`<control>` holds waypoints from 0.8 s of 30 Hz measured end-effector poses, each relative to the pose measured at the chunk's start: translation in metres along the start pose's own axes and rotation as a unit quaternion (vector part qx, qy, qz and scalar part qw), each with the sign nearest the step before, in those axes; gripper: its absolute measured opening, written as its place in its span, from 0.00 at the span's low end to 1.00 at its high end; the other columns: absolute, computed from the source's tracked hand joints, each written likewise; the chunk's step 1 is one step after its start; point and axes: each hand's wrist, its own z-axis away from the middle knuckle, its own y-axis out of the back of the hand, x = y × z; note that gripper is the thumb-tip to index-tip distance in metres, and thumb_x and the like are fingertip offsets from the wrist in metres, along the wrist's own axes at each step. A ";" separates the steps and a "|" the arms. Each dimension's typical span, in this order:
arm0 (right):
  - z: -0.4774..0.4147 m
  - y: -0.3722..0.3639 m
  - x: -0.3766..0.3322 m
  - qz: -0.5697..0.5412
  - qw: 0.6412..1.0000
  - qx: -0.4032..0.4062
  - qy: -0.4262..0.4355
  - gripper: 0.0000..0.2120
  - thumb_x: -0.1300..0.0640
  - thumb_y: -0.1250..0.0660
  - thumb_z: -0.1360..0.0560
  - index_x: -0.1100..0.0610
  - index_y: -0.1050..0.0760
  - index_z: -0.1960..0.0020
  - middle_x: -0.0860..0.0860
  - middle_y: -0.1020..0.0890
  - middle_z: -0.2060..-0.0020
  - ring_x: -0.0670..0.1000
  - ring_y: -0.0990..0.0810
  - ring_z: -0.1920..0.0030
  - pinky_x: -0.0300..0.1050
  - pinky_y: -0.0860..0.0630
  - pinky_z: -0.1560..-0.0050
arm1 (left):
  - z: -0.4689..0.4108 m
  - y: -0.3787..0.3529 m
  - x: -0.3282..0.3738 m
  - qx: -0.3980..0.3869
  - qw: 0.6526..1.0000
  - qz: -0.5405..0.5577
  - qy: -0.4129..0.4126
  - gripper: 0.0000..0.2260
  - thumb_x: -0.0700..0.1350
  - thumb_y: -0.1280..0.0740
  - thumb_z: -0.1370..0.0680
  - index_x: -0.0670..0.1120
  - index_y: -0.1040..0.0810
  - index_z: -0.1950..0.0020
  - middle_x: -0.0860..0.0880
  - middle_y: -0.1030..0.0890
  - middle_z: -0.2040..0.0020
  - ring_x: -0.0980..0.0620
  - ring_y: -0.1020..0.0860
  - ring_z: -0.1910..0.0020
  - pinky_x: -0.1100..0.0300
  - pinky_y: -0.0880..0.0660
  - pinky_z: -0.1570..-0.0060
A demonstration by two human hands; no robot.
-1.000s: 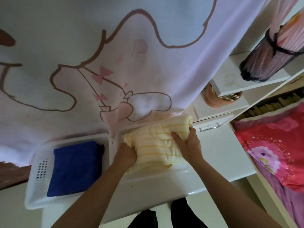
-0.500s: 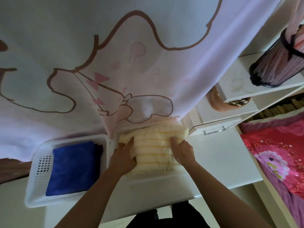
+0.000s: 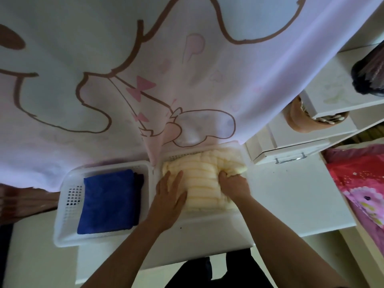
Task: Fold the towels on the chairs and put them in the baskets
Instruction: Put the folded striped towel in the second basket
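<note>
Yellow towel (image 3: 203, 177): ribbed, folded thick, lies in white basket (image 3: 207, 235) at surface (image 3: 291, 194) near edge. Left hand (image 3: 169, 196) flat, pressing its left side. Right hand (image 3: 233, 183) grips its far-right corner.

Dim, soft indoor light, mostly filtering through the pale curtain (image 3: 145, 48) up top; lilac cast there. Bottom of frame dark, underexposed. No hard shadows, no glare. Strong wide-angle bending at edges, shelf (image 3: 332, 90) lines bowed. Overall soft, slightly smeared; mesh holder (image 3: 372, 75) at right edge blurred. Yellow towel (image 3: 203, 175) washed out, ribs faint.
</note>
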 end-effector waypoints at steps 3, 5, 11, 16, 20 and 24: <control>0.005 0.014 -0.001 0.038 0.998 -0.045 0.024 0.30 0.37 0.49 0.23 0.58 0.20 0.42 0.58 0.17 0.46 0.59 0.21 0.44 0.49 0.27 0.46 | -0.005 0.005 -0.006 0.007 0.992 -0.101 -0.079 0.32 0.66 0.48 0.21 0.63 0.58 0.21 0.46 0.60 0.20 0.43 0.58 0.21 0.45 0.49 0.25; 0.015 0.025 0.005 0.081 0.994 -0.056 0.039 0.32 0.35 0.50 0.23 0.57 0.20 0.41 0.57 0.17 0.47 0.58 0.20 0.45 0.49 0.28 0.49 | -0.022 0.010 -0.004 -0.028 0.977 -0.171 -0.125 0.38 0.65 0.42 0.23 0.65 0.64 0.23 0.45 0.66 0.21 0.41 0.63 0.22 0.41 0.51 0.25; 0.073 0.061 0.019 0.275 0.947 0.093 0.134 0.51 0.31 0.36 0.26 0.58 0.57 0.19 0.58 0.38 0.25 0.58 0.27 0.33 0.52 0.25 0.41 | -0.050 -0.015 0.021 -0.122 0.957 -0.260 -0.030 0.41 0.60 0.37 0.23 0.70 0.71 0.28 0.46 0.63 0.20 0.33 0.52 0.23 0.35 0.42 0.30; 0.058 0.060 0.003 0.260 0.936 0.002 0.238 0.64 0.47 0.18 0.35 0.43 0.65 0.20 0.57 0.59 0.20 0.63 0.28 0.32 0.56 0.24 0.38 | -0.052 -0.027 0.033 -0.116 0.954 -0.276 0.014 0.39 0.57 0.37 0.22 0.66 0.65 0.24 0.45 0.63 0.20 0.32 0.51 0.24 0.34 0.40 0.32; 0.025 0.048 -0.011 0.298 0.925 -0.033 0.234 0.68 0.56 0.16 0.41 0.46 0.63 0.20 0.60 0.58 0.22 0.65 0.25 0.35 0.54 0.22 0.41 | -0.055 -0.017 0.022 -0.127 0.971 -0.200 0.035 0.48 0.61 0.29 0.29 0.68 0.65 0.26 0.46 0.66 0.21 0.36 0.48 0.23 0.37 0.37 0.31; 0.009 0.042 -0.016 0.324 0.913 -0.048 0.245 0.66 0.62 0.17 0.42 0.47 0.58 0.20 0.59 0.53 0.22 0.65 0.26 0.35 0.54 0.23 0.42 | -0.064 0.000 0.021 -0.176 0.963 -0.199 0.047 0.56 0.67 0.27 0.36 0.66 0.68 0.25 0.48 0.57 0.20 0.38 0.45 0.25 0.41 0.34 0.31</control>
